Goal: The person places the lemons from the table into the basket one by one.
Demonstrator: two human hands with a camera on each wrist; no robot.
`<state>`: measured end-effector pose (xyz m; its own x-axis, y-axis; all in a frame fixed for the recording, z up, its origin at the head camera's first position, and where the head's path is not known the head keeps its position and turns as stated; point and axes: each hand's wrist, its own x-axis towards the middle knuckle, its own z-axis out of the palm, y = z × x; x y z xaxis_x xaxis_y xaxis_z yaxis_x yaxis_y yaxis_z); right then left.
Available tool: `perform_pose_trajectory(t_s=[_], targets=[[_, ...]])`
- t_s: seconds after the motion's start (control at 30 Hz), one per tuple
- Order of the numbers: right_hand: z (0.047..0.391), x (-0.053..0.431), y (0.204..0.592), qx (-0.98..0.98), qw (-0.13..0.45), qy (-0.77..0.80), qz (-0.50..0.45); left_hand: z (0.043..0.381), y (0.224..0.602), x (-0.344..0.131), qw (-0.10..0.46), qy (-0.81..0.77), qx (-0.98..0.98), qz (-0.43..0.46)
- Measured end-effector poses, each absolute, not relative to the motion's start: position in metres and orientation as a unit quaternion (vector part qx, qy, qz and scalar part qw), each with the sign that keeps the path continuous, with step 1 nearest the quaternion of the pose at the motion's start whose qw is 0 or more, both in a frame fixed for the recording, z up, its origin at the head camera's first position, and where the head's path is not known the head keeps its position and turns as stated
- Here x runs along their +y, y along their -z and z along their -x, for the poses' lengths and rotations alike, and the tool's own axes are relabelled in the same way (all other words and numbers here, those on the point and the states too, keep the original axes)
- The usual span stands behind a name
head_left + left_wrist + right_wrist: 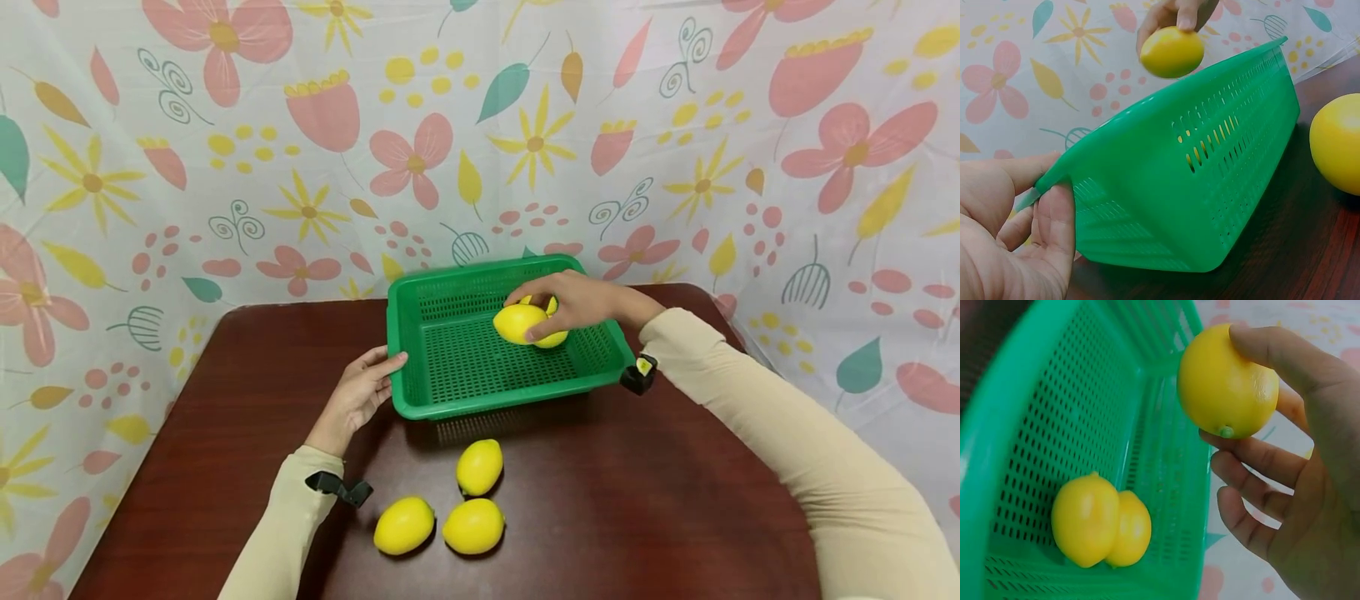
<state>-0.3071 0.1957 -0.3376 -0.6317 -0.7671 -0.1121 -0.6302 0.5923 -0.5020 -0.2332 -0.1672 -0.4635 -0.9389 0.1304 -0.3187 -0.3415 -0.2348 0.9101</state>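
A lemon (1225,387) is pinched between the thumb and fingers of my right hand (573,302), above the right half of a green plastic basket (491,402). The right wrist view shows two more lemons (1085,520) lying side by side inside the basket; in the head view the right hand partly hides them. My left hand (360,396) grips the basket's left rim, thumb over the top and fingers underneath. In the left wrist view the basket's perforated side (1147,206) appears slanted above the dark table.
Three lemons lie on the dark wooden table (652,517) in front of the basket: one lemon (480,467) nearer to it, another lemon (474,527) below that, and a lemon (405,526) to the left. A flower-patterned curtain (420,100) hangs behind the table.
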Motion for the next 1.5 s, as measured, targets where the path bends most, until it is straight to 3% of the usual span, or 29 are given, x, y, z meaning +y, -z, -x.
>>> perform_pose_trajectory(t_s=[0.8, 1.5], targets=[[0.381, 0.171, 0.388, 0.894, 0.177, 0.210, 0.355, 0.237, 0.465, -0.165, 0.150, -0.786, 0.594, 0.085], [0.388, 0.150, 0.420, 0.930, 0.158, 0.112, 0.312, 0.236, 0.467, -0.166, 0.149, -0.786, 0.593, 0.086]])
